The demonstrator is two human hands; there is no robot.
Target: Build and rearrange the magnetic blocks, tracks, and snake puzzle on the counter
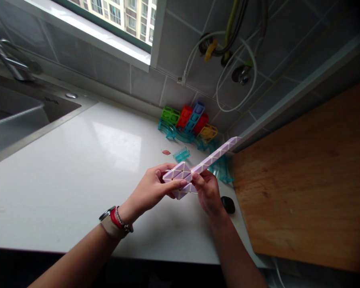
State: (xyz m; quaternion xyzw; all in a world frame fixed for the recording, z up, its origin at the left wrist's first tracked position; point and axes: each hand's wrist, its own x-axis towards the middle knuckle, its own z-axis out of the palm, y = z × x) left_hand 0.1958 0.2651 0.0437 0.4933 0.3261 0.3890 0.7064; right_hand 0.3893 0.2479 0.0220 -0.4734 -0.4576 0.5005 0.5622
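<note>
Both hands hold a pale purple snake puzzle (214, 156) made of triangular wedges with whitish edges. Its left part is folded into a compact, diamond-like block, while a straight length sticks out up and to the right. My left hand (156, 186) grips the folded block, thumb across its front. At the joint between block and straight length, my right hand (208, 190) pinches the puzzle with thumb and fingers. The puzzle hides some fingertips of both hands. It is held above the white countertop (63, 192).
Behind the hands, green, red, blue and yellow plastic blocks (185, 116) and clear teal track pieces (183, 136) lie by the tiled wall. A small reddish object (166, 152) and a black object (228, 205) rest on the counter. A wooden board (303, 180) stands right; a sink (60, 106) is left.
</note>
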